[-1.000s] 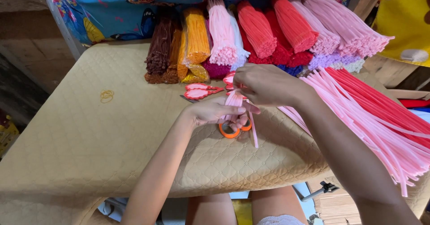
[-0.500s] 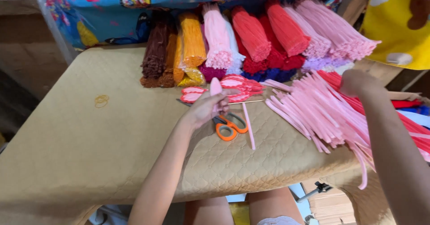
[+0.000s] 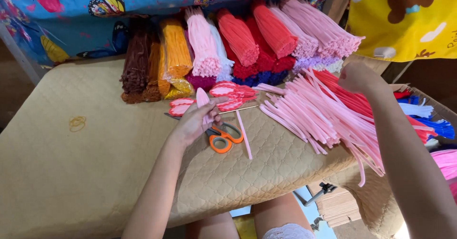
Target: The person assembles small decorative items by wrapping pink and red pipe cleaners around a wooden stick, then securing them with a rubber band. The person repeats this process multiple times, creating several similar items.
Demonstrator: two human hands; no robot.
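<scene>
Quilted table (image 3: pixel 71 172); left hand (image 3: pixel 195 122) pinching petal (image 3: pixel 203 100)

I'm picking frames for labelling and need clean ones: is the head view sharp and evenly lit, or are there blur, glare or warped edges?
Head view: mostly sharp at centre, the scissors and left hand crisp; the right hand slightly soft; light even and diffuse with faint shadows on the quilted table cover; no glare; the bottom right corner is washed out bright; the table edges bow, a wide-angle distortion.
</scene>
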